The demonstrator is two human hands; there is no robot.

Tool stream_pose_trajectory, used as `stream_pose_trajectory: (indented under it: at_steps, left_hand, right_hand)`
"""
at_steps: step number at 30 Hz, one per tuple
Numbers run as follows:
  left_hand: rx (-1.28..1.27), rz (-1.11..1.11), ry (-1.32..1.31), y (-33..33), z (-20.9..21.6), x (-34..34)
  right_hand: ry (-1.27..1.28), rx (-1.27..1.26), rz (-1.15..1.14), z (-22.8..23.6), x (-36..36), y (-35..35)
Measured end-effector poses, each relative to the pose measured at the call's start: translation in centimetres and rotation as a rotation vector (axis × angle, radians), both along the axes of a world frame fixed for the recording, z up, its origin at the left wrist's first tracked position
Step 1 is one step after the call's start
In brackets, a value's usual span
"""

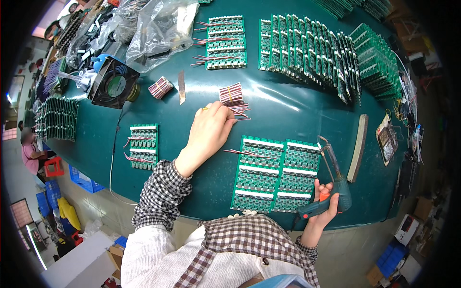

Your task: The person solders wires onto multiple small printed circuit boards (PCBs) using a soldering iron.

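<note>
Nearest the body, a teal pistol-grip soldering iron [331,192] is gripped closed in the right hand [322,207], tip raised just beside the green circuit-board panel [276,174]; a slip could scorch a board or the loose red wires [245,153] lying on it. Farther out, the left hand [209,132] is curled over a banded bundle of red-and-white wires [232,95], fingers closing on strands; others could be dragged off. Beyond, the dark green table [288,110] is crowded with fanned rows of green boards [307,55], a black square fan [114,82] and clear plastic bags [161,29]. Blue crates [81,180] are seen on the floor.
</note>
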State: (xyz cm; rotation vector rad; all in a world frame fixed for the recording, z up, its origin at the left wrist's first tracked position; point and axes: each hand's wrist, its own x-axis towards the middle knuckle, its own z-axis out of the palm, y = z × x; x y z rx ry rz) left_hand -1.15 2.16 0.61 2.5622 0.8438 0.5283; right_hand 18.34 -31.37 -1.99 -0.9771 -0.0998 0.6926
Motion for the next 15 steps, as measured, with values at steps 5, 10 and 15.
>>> stream_pose_trajectory:
  at_steps: [5,10,15]
  left_hand:
    - [0.013,0.023,-0.029,-0.4,0.7,0.2]
    - [-0.072,0.064,-0.109,-0.5,1.1,0.2]
    - [-0.125,0.093,-0.168,-0.2,0.6,0.3]
  right_hand:
    - [-0.004,-0.009,-0.008,0.1,-0.1,0.0]
    - [-0.009,0.006,0.001,0.2,-0.1,0.0]
    - [-0.011,-0.008,-0.013,0.4,-0.2,0.0]
